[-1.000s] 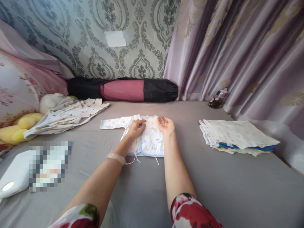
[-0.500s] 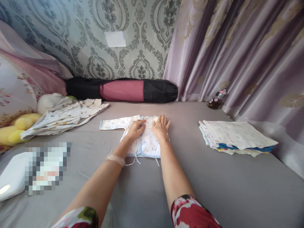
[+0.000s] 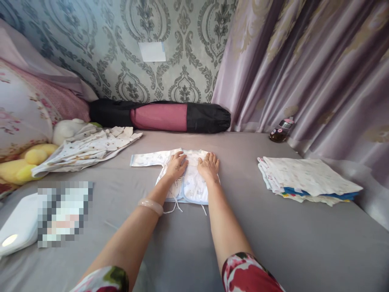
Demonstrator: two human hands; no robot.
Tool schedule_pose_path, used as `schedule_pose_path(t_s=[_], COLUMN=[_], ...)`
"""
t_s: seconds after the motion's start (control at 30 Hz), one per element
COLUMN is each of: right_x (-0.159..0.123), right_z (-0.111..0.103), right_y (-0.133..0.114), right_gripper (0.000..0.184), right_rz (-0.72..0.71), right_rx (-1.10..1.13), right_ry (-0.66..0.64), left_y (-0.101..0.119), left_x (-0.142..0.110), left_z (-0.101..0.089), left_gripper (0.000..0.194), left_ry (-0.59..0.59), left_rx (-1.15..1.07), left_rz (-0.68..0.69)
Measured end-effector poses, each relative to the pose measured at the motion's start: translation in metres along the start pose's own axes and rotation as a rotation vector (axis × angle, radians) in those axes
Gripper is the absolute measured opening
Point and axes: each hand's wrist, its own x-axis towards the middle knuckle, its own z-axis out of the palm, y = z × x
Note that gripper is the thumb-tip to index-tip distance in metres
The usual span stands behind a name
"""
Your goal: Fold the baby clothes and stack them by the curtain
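Note:
A small white baby shirt (image 3: 196, 186) with pale blue trim and string ties lies flat on the grey bed sheet (image 3: 182, 251). One sleeve stretches out to the left; the other sleeve does not show on the right side. My left hand (image 3: 176, 165) rests on the shirt's upper left front, fingers stretched out. On the upper right front, near the shoulder edge, my right hand (image 3: 209, 166) lies flat with its fingers extended. Neither hand grips the cloth. A pale bangle (image 3: 151, 206) circles my left wrist.
Folded clothes (image 3: 310, 174) are stacked at the right, below a bottle (image 3: 281, 130). A spread printed garment (image 3: 88, 148) and a yellow plush toy (image 3: 27, 162) lie at left. Nearer stands a white device (image 3: 21, 223). A black and pink rolled bag (image 3: 159, 116) lines the wall.
My right hand has shifted slightly, its fingers now closer together on the shirt. My left hand stays in about the same place. The whole view has moved a little.

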Motion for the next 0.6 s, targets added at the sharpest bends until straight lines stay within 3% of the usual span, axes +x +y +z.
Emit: schedule_pose_path(t_s=[0.23,0.37,0.6], right_x=[-0.009,-0.017,-0.019], right_z=[-0.012,-0.004,0.009], right_y=[-0.017,-0.031,-0.032], right_gripper=[0.061,0.058,0.057], right_rz=[-0.107,-0.204,-0.188], right_rx=[0.075,0.115,0.066], right_ry=[-0.024,-0.088,-0.111], left_y=[0.0,0.001,0.002], left_x=[0.001,0.001,-0.001], left_z=[0.002,0.0,0.0], left_gripper=[0.032,0.033,0.034], left_ry=[0.049,0.025,0.0], left_rx=[-0.057,-0.045,0.009], left_rz=[0.032,0.038,0.008])
